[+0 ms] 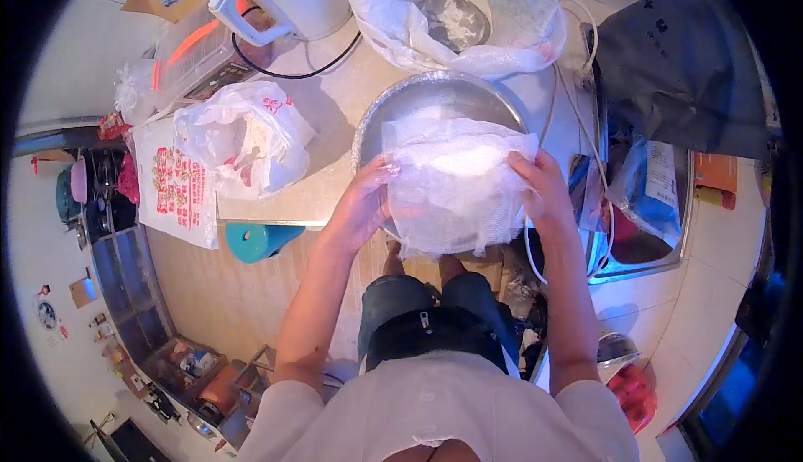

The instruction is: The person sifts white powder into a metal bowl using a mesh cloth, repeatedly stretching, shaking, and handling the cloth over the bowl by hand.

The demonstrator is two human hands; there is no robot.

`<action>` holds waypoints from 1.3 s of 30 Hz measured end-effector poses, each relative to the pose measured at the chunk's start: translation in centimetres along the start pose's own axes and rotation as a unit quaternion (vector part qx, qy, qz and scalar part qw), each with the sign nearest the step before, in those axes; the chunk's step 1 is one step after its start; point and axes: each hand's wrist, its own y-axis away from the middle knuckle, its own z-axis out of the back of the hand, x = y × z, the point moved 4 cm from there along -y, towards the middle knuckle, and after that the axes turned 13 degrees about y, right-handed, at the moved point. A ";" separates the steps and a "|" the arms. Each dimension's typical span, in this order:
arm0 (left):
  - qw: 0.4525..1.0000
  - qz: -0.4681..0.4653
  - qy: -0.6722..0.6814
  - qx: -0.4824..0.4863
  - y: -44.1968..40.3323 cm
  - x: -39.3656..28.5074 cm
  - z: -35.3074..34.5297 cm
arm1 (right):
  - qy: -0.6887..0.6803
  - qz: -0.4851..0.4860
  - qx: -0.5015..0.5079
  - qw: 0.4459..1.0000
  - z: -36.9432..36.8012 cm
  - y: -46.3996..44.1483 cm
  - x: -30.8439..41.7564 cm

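A white gauze cloth [456, 215] is stretched between my two hands above a large round metal basin [374, 115]. White powder that looks like flour [464, 161] lies on the cloth, in a pale heap nearer its far side. My left hand [368, 197] grips the cloth's left edge, with white dust on its fingertips. At the right edge, my right hand [542, 179] has its fingers closed on the fabric. The cloth's near edge hangs loosely past the counter's front. Most of the basin's inside is hidden beneath it.
A plastic bag of white powder [242, 140] stands left on the counter [330, 69]. Behind the basin sits a large white bag [389, 23] with a round dusted dish [456, 23] inside. A white kettle [293, 2] is back left; a sink [644, 265] holding packages is right.
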 end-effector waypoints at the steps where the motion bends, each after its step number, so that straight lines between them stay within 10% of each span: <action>1: 0.999 -0.016 0.006 -0.035 0.3 -0.3 0.5 | -0.006 -0.010 0.014 1.000 -0.3 -0.5 -1.0; 4: 0.999 -0.046 0.016 -0.009 1.9 -1.9 0.9 | 0.143 -0.054 -0.071 0.986 -0.7 -0.4 -2.0; 7: 0.995 0.002 0.040 0.094 0.9 -0.8 0.6 | 0.314 0.166 -0.048 0.933 2.8 -0.8 -2.7; 10: 0.996 -0.064 0.008 -0.054 0.9 -0.2 0.3 | 0.436 0.274 -0.024 0.857 0.2 -0.2 -1.5; 13: 0.995 -0.018 0.065 0.076 1.3 -0.6 1.7 | -0.074 -0.042 -0.025 0.996 2.5 -1.6 -3.6; 14: 0.990 0.001 0.093 0.111 1.3 -0.1 1.5 | -0.085 0.018 0.005 0.996 2.7 -1.6 -3.7; 17: 0.995 -0.076 0.049 -0.039 1.0 0.6 2.0 | 0.465 0.244 -0.011 0.851 1.7 -1.1 -3.2; 20: 0.986 -0.154 -0.052 -0.039 2.4 -1.5 3.2 | -0.062 -0.032 -0.014 0.997 2.3 -1.7 -3.6; 23: 0.861 -0.349 -0.341 -0.148 4.3 -2.7 0.8 | -0.034 -0.040 0.001 0.999 1.3 -1.7 -3.7; 26: 0.638 -0.411 -0.651 0.010 8.5 -4.1 -7.2 | 0.294 0.178 0.016 0.939 4.8 -2.9 -5.5; 28: 0.588 -0.400 -0.676 0.191 10.2 -2.5 -11.7 | 0.102 0.049 0.025 0.993 1.4 -2.1 -3.4; 32: 0.567 -0.352 -0.636 0.387 11.1 1.5 -16.4 | 0.125 0.060 0.017 0.990 0.1 -2.1 -1.6; 39: 0.590 -0.327 -0.600 0.431 10.5 3.4 -17.2 | 0.368 0.275 0.008 0.888 1.4 0.5 -1.5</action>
